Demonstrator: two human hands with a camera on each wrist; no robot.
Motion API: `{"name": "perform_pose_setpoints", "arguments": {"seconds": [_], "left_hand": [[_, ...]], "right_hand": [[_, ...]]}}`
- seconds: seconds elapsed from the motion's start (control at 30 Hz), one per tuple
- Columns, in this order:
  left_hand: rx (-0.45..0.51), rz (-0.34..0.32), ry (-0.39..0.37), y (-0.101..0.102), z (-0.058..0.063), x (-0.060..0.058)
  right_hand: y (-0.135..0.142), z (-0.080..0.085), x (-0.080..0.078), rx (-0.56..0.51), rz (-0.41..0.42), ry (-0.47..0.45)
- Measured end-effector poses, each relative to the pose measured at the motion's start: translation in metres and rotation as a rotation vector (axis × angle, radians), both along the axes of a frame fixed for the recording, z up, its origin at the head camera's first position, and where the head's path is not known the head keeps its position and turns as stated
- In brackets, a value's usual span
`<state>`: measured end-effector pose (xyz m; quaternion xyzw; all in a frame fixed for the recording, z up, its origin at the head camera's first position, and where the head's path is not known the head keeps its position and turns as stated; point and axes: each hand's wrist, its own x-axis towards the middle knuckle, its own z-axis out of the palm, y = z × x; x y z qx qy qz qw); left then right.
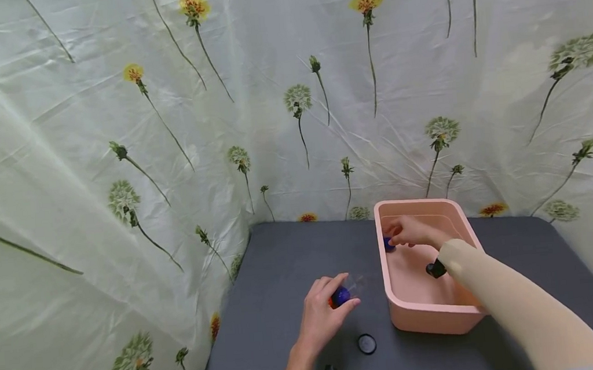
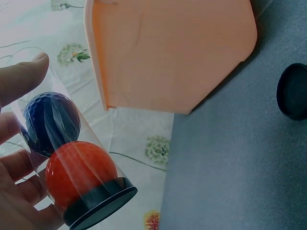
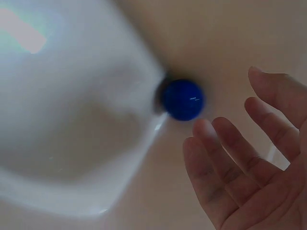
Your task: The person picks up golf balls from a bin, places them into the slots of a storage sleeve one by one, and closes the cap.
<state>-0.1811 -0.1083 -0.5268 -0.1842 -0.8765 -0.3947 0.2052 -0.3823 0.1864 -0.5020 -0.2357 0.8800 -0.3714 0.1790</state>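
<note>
My left hand (image 1: 319,317) grips a clear plastic tube (image 1: 355,285) between thumb and fingers. Inside it, in the left wrist view, a dark blue dimpled golf ball (image 2: 50,122) rests on an orange-red ball (image 2: 79,175), above a black end cap (image 2: 101,205). The tube is tilted, and its far end shows no cap. My right hand (image 1: 409,231) is inside the pink bin (image 1: 426,307). Its fingers are spread beside a blue ball (image 3: 183,99) at the bin's left wall; the right wrist view shows a small gap between fingertips and ball.
A loose round black cap (image 1: 366,344) lies on the dark grey table (image 1: 282,267) between my left hand and the bin. A pale curtain (image 1: 271,123) printed with dandelions hangs behind the table and along its left side.
</note>
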Motion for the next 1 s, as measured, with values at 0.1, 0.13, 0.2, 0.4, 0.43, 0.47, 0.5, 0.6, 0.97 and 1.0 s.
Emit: {"name": "perform_pose_setpoints", "arguments": {"seconds": [0.1,0.13,0.2,0.4,0.43,0.47,0.5,0.6,0.97,1.0], "left_hand": [[-0.004,0.001,0.001,0.000,0.001,-0.002],[-0.003,0.002,-0.001,0.000,0.001,-0.002],[-0.004,0.007,-0.007,-0.001,0.001,-0.003],[-0.002,0.021,-0.038,-0.004,0.000,-0.001],[0.000,0.021,-0.039,-0.005,0.000,-0.001],[0.001,0.023,-0.038,-0.005,-0.001,-0.001],[0.003,0.024,-0.035,-0.006,-0.001,0.000],[0.007,0.018,-0.023,-0.003,-0.002,-0.001],[0.007,-0.006,0.005,0.008,-0.005,-0.004],[0.011,-0.007,0.004,0.008,-0.005,-0.004]], "right_hand": [[0.004,-0.008,-0.004,0.033,-0.025,-0.034],[0.004,-0.011,-0.004,0.045,-0.035,-0.044],[0.005,-0.016,-0.006,0.064,-0.049,-0.061],[0.005,-0.034,-0.015,0.099,-0.059,-0.099],[0.003,-0.036,-0.016,0.097,-0.061,-0.103],[0.002,-0.038,-0.018,0.099,-0.067,-0.095],[0.000,-0.039,-0.019,0.099,-0.069,-0.081],[0.002,-0.039,-0.017,0.100,-0.056,-0.018],[0.005,-0.051,-0.013,0.271,-0.023,-0.107],[0.006,-0.052,-0.014,0.271,-0.019,-0.106]]}}
